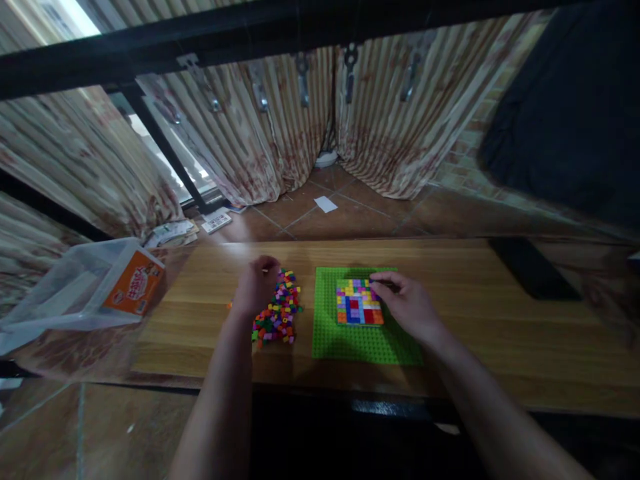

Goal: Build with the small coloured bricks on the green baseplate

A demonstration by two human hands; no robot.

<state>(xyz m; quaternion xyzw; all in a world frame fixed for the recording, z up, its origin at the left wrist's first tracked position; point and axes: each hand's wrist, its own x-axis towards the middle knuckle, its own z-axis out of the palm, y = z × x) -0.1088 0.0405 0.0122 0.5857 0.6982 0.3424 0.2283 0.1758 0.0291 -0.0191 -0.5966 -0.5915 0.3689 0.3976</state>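
Observation:
A square of small multicoloured toy bricks (359, 303) stands on a green studded baseplate (367, 345). My right hand (407, 303) reaches in from the right, thumb and fingers pinched together at the square's far right corner. Whatever is in that pinch is too small and dark to make out. To the left of the baseplate lies a loose pile of toy bricks (277, 313) in many colours. Over the pile's far left edge is my left hand (260, 283), its fingers curled together. What these fingers hold, if anything, is hidden.
The wooden tabletop (475, 320) carries a dark flat phone-like object (530, 270) at the far right. A clear plastic bin (75, 287) with an orange label stands at the left. A black metal bar with hooks (305, 37) crosses above, before striped curtains (280, 140).

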